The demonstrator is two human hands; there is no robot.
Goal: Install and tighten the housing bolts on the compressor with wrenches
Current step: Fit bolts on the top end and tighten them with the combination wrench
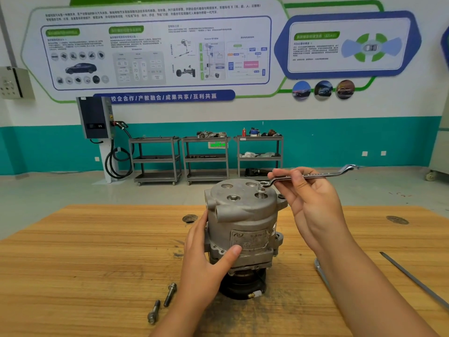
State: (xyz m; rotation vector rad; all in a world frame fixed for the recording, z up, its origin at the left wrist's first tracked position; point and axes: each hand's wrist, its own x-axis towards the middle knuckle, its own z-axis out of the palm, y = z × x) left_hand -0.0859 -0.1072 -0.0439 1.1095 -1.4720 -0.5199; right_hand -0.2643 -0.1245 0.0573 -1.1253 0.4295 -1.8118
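A grey metal compressor (245, 215) stands upright on its black pulley on the wooden table (73, 251). My left hand (209, 256) grips its housing from the left, thumb across the front. My right hand (308, 198) pinches a silver ring wrench (315, 175), whose near ring sits on a bolt (261, 190) that sticks up out of a hole in the top cover. A second bolt head (233, 197) sits low in another hole of the cover. Two loose bolts (162, 303) lie on the table near its front edge, left of my left arm.
A second wrench (320, 271) lies on the table, partly hidden behind my right forearm. A long thin metal rod (415, 280) lies at the right. The tabletop has round holes (189, 218). Three grey shelf carts (206, 159) stand by the far wall.
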